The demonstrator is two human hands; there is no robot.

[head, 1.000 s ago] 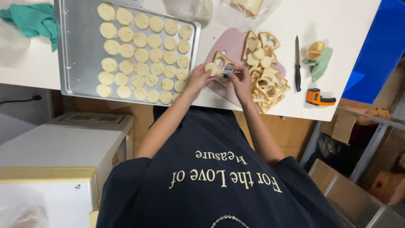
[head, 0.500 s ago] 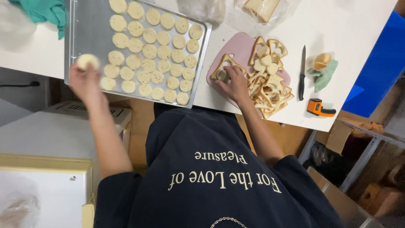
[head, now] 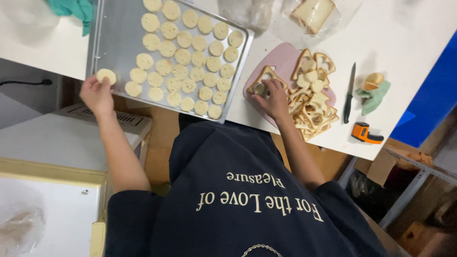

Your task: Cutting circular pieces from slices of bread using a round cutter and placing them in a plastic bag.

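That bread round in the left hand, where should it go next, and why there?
Probably set it down on the baking tray, in the bare corner nearest the left hand. The bread round is pinched right at the tray's edge, and the other rounds lie there in neat rows, ending just beside that gap. The right hand is busy on a bread slice at the pink board.

White worktable (head: 419, 28) w/ blue panel (head: 435, 90) at its right edge; white cabinet (head: 57, 143) and cardboard boxes (head: 385, 166) on the floor below.
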